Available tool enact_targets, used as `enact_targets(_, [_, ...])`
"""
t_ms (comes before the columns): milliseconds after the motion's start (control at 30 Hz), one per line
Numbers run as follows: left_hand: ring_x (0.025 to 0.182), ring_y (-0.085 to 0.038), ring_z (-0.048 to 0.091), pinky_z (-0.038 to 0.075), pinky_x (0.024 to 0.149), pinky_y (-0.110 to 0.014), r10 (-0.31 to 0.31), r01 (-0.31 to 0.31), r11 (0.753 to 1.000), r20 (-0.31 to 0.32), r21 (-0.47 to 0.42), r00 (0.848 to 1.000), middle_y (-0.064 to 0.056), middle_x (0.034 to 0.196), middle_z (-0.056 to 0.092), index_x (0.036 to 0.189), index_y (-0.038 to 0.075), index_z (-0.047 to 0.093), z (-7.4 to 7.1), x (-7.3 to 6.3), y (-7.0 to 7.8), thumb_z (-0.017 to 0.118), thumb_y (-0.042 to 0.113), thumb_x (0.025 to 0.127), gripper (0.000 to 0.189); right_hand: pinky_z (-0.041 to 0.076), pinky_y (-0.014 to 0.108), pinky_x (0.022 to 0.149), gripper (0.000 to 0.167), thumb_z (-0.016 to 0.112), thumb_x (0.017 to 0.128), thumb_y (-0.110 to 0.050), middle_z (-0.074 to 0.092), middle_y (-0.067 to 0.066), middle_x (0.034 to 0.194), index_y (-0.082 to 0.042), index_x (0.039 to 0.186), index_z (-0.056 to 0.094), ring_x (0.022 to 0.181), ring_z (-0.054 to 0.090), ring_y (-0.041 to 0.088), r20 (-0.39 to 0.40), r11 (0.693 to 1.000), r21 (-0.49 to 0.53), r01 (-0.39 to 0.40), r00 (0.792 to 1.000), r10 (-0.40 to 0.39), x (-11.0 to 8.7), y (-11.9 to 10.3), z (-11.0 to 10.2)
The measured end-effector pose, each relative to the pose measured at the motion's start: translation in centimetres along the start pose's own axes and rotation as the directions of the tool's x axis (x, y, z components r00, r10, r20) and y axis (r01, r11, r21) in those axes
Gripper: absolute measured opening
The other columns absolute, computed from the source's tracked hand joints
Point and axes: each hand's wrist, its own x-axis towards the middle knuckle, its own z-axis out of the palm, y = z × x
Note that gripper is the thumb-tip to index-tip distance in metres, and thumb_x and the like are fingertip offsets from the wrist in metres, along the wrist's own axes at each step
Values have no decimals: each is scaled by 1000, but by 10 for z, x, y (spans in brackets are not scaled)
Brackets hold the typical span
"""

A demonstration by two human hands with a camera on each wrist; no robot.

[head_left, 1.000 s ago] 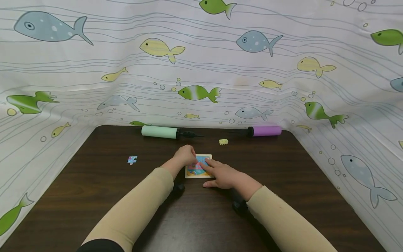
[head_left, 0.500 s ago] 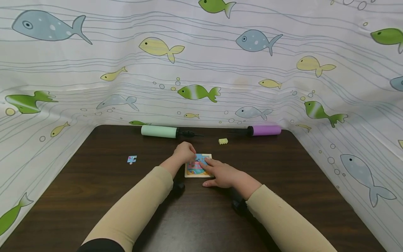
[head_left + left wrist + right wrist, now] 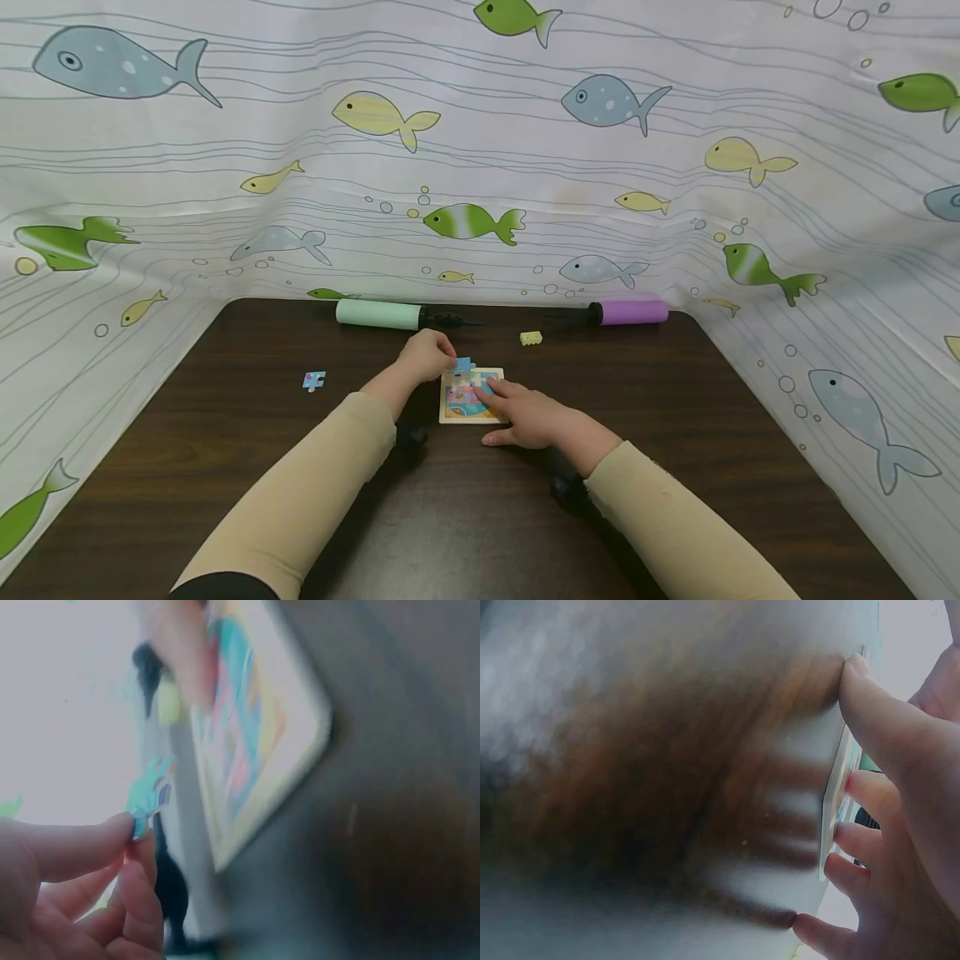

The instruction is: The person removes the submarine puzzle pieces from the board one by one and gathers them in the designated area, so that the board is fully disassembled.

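Note:
My left hand [image 3: 427,357] pinches a blue puzzle piece [image 3: 463,365] between thumb and fingertips, raised over the far left corner of a small puzzle board [image 3: 467,419]. The left wrist view shows that puzzle piece [image 3: 148,791] tilted, apart from the pale-rimmed board [image 3: 311,727]. A pale bare patch shows in the board's upper left, with coloured pieces around it. My right hand [image 3: 528,415] lies spread with straight fingers over the board's right side. In the right wrist view its fingertips [image 3: 859,836] rest along the board, with the thumb out to the side.
Another puzzle piece [image 3: 314,381] lies on the dark table to the left. A yellow toy brick [image 3: 531,337] sits beyond the board. At the back lie a mint-green hand pump [image 3: 378,314] and a purple one [image 3: 633,312], before a fish-patterned curtain [image 3: 480,150].
My left hand has drawn up and left from the board, lifting the blue puzzle piece out of its upper left. The right hand has stayed in place.

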Motion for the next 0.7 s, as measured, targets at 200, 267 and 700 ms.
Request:
enact_targets(200, [80, -27, 53, 46, 71, -41, 36, -37, 998, 10, 41, 999, -11, 91, 62, 91, 2, 69, -42, -5, -18, 68, 9, 91, 7, 27, 53, 110, 85, 55, 92, -61, 12, 8, 164, -24, 159, 19, 148, 15, 29, -3, 1000, 1, -1, 1000, 1, -1, -1, 0])
enact_targets(267, [82, -27, 53, 46, 72, -41, 40, -41, 997, 17, 59, 999, -12, 92, 62, 92, 1, 68, -56, -9, -26, 67, 8, 91, 7, 27, 53, 110, 85, 55, 92, -62, 12, 7, 164, -24, 159, 18, 148, 14, 29, -5, 1000, 0, 1, 1000, -1, -1, -2, 0])
enact_targets(700, [81, -25, 56, 48, 74, -42, -71, 67, 997, 88, 47, 994, -10, 87, 62, 89, 1, 70, -105, -33, -87, 65, 9, 90, 9, 27, 55, 110, 86, 55, 91, -63, 11, 7, 164, -25, 159, 18, 148, 14, 29, -6, 1000, -1, -3, 1000, 3, 0, -1, 1])
